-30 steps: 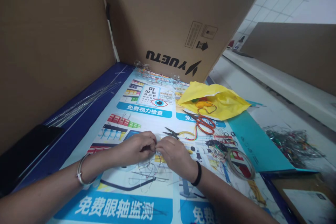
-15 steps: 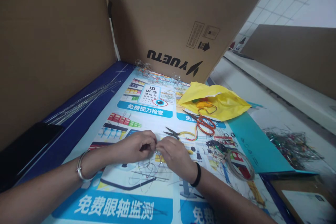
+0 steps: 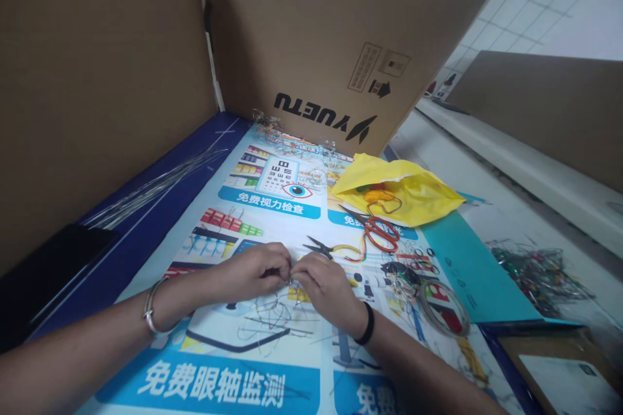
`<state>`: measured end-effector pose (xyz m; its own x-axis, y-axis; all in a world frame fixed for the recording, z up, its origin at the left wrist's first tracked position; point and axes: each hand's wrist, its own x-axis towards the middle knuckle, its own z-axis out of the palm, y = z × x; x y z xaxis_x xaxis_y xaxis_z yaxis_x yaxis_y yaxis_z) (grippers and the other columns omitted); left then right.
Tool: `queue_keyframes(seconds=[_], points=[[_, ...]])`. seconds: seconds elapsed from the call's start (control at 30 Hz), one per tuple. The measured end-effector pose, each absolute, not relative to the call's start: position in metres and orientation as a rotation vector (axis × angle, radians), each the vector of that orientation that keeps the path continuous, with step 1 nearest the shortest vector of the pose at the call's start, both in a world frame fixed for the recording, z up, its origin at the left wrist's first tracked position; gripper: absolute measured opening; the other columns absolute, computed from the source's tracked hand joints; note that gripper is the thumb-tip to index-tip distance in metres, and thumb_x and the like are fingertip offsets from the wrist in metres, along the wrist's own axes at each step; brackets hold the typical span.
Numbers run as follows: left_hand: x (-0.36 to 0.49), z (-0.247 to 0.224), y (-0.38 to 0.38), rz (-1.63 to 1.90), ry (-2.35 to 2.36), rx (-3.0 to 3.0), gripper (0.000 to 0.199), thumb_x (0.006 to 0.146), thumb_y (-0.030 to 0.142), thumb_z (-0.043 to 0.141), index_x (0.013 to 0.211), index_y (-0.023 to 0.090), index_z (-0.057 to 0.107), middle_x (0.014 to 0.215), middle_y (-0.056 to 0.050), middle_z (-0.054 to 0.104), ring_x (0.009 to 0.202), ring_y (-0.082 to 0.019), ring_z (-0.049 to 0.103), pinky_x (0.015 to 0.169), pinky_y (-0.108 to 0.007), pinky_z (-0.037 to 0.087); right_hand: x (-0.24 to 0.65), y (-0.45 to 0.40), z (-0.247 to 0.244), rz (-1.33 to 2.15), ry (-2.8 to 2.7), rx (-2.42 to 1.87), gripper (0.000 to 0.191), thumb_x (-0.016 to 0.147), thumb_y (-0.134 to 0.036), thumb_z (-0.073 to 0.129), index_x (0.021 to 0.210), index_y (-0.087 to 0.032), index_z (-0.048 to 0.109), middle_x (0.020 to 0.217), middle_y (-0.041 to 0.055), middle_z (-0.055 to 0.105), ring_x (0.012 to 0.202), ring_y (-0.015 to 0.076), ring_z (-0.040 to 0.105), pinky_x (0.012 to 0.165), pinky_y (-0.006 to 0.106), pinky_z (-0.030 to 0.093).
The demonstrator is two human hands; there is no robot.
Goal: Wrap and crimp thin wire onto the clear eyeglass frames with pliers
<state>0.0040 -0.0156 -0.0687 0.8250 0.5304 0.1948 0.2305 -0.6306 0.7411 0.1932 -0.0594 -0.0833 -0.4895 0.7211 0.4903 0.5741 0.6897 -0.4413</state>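
Observation:
My left hand [image 3: 260, 270] and my right hand [image 3: 324, 286] meet at their fingertips over the printed sheet. Both are closed in a pinch on something small and thin, perhaps wire, too small to make out. Just below them lie loose thin wires [image 3: 277, 321] on the sheet. Pliers [image 3: 324, 248] with a yellow handle rest behind my right hand, and red-handled scissors [image 3: 379, 233] lie beyond them, by the open yellow bag [image 3: 428, 191] with orange thread at its mouth.
Cardboard panels [image 3: 316, 32] stand behind and at the left. Straight wires [image 3: 160, 188] and a black phone-like object [image 3: 53, 279] lie left. At right are a round container [image 3: 444, 308], a tangled wire pile [image 3: 545, 272] and a teal folder [image 3: 462, 259].
My fingers have shifted very slightly where they meet. The camera view has moved a little; the objects on the sheet have stayed in place.

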Motion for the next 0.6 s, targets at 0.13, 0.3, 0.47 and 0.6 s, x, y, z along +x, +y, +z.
queue_keyframes(seconds=[0.13,0.3,0.47,0.6], points=[[0.0034,-0.0673,-0.0157,0.515,0.537,2.252,0.013,0.077,0.006,0.048,0.072,0.015,0.056,0.083,-0.002,0.057,0.077,-0.011,0.054,0.07,-0.02,0.041,0.1933,-0.0592,-0.0831,0.283,-2.24,-0.988,0.016,0.089,-0.019,0.04,0.082,-0.021,0.054,0.076,0.0018,0.06,0.073,0.0135,0.054,0.065,0.025,0.044],[0.0033,-0.0678,-0.0161,0.538,0.535,2.263,0.013,0.073,0.004,0.048,0.068,0.015,0.052,0.076,0.0,0.053,0.07,-0.01,0.051,0.064,-0.019,0.038,0.1929,-0.0599,-0.0805,0.288,-2.262,-0.998,0.018,0.09,-0.02,0.039,0.081,-0.02,0.055,0.075,0.0022,0.061,0.072,0.0136,0.055,0.064,0.025,0.045],[0.0029,-0.0712,-0.0159,0.528,0.549,2.257,0.014,0.071,0.002,0.049,0.07,0.014,0.055,0.079,-0.001,0.055,0.072,-0.011,0.052,0.065,-0.019,0.039,0.1917,-0.0607,-0.0799,0.301,-2.252,-1.002,0.02,0.09,-0.021,0.038,0.081,-0.021,0.056,0.077,0.0024,0.062,0.074,0.0137,0.055,0.067,0.025,0.045],[0.0032,-0.0721,-0.0157,0.519,0.561,2.234,0.018,0.073,0.002,0.048,0.073,0.014,0.06,0.086,-0.003,0.057,0.078,-0.012,0.055,0.07,-0.02,0.042,0.1909,-0.0608,-0.0815,0.334,-2.222,-1.002,0.018,0.09,-0.02,0.04,0.081,-0.02,0.056,0.076,0.0022,0.062,0.074,0.0134,0.055,0.068,0.025,0.045]])
